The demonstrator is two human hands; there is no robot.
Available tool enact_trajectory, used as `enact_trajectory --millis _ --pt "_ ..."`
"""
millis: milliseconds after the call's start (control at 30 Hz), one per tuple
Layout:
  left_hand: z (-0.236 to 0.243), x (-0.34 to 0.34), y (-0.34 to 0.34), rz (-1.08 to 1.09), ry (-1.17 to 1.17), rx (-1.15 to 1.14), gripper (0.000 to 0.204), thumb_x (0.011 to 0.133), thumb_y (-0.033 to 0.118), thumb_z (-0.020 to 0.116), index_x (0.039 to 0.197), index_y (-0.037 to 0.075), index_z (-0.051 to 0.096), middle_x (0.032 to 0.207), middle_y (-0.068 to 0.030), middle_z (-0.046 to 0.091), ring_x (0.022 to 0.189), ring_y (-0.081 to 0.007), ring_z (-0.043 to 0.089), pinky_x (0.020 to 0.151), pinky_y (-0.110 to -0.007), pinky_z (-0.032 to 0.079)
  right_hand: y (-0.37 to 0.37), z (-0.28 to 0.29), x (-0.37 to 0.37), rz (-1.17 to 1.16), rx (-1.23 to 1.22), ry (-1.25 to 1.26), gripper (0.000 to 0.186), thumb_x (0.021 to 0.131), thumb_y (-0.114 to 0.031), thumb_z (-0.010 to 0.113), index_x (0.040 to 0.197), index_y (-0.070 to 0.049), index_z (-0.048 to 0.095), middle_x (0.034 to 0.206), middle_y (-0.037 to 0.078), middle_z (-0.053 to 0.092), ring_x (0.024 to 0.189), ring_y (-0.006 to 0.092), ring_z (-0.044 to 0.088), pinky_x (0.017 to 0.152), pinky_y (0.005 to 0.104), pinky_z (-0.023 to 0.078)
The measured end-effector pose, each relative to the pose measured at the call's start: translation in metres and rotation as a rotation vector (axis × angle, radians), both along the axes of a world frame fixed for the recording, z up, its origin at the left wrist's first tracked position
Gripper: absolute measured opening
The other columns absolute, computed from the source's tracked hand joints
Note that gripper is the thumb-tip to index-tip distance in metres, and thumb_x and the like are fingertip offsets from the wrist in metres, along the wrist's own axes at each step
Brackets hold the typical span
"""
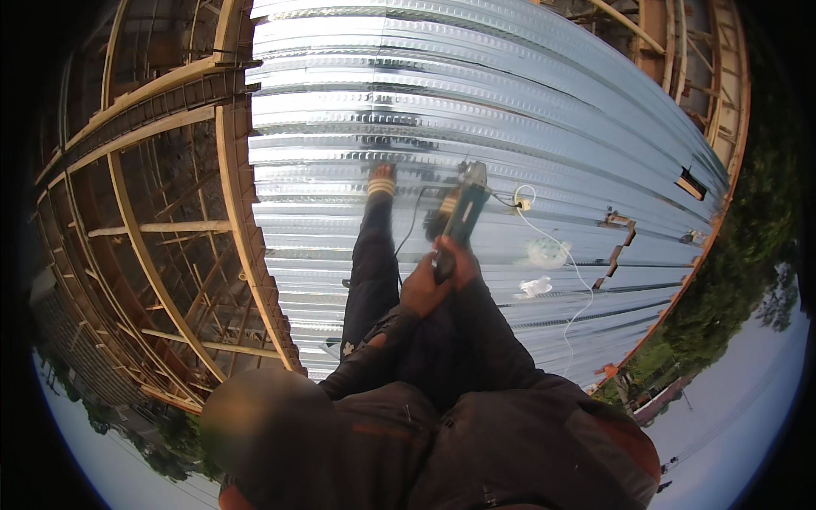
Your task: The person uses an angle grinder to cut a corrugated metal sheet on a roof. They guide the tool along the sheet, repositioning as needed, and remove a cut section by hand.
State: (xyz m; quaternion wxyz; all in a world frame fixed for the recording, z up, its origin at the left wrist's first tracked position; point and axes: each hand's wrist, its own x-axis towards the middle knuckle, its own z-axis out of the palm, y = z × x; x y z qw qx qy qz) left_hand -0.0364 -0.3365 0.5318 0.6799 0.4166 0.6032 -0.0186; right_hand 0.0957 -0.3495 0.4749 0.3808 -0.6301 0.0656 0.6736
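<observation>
With both hands I hold a dark green angle grinder, its grey metal head pointing away from me over the corrugated metal decking. My left hand is closed around the rear of the body. Just ahead and to the right, my right hand also wraps the grip. The fingers are partly hidden by the tool. The grinder's disc cannot be made out. Near the grinder a dark cable meets a white extension cord at a pale connector.
My strapped foot stands on the decking. Clear plastic bags and a bent brown strip lie to the right, with a rectangular opening farther off. Along the left edge, timber framing borders a deep open drop.
</observation>
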Motion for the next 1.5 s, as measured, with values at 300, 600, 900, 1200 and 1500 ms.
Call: enact_trajectory --millis 300,600,900,1200,1500 --pt "-0.023 0.066 0.024 -0.034 0.216 0.208 0.072 0.079 0.029 0.073 0.137 0.006 0.036 0.101 -0.0254 0.067 0.094 -0.0422 0.066 0.079 -0.050 0.052 0.035 -0.033 0.046 -0.008 0.174 0.128 0.044 0.088 -0.017 0.069 0.126 -0.008 0.048 0.105 0.005 0.059 0.096 0.0173 0.059 0.084 0.0323 0.051" --pt "-0.133 0.079 0.116 -0.032 0.417 0.572 0.069 0.081 0.034 0.069 0.134 0.004 0.036 0.087 -0.0255 0.069 0.082 -0.0451 0.068 0.070 -0.051 0.054 0.155 -0.111 0.051 0.106 0.397 0.104 0.045 0.083 -0.019 0.075 0.118 -0.004 0.052 0.097 0.008 0.064 0.089 0.0176 0.064 0.081 0.0324 0.053" --pt "-0.370 0.015 0.125 0.096 0.637 0.423 0.072 0.083 0.040 0.068 0.137 0.006 0.034 0.091 -0.0251 0.070 0.086 -0.0442 0.068 0.074 -0.052 0.054 0.172 -0.386 -0.040 0.265 0.463 0.114 0.051 0.076 -0.018 0.080 0.115 -0.003 0.052 0.101 0.009 0.062 0.089 0.0178 0.062 0.079 0.0334 0.053" --pt "-0.535 -0.013 0.052 0.179 0.773 0.392 0.067 0.085 0.040 0.064 0.137 0.006 0.037 0.082 -0.0228 0.070 0.080 -0.0438 0.068 0.072 -0.052 0.053 0.109 -0.538 -0.076 0.330 0.405 0.156 0.055 0.075 -0.021 0.081 0.116 0.000 0.051 0.103 0.011 0.060 0.091 0.0206 0.063 0.079 0.0347 0.053" --pt "-0.552 -0.023 0.044 0.228 0.677 0.443 0.054 0.087 0.042 0.059 0.123 0.005 0.043 0.080 -0.0246 0.069 0.080 -0.0443 0.068 0.070 -0.054 0.052 0.107 -0.546 -0.085 0.351 0.424 0.103 0.039 0.081 -0.019 0.075 0.109 0.000 0.056 0.090 0.008 0.065 0.080 0.0166 0.065 0.072 0.0314 0.054"
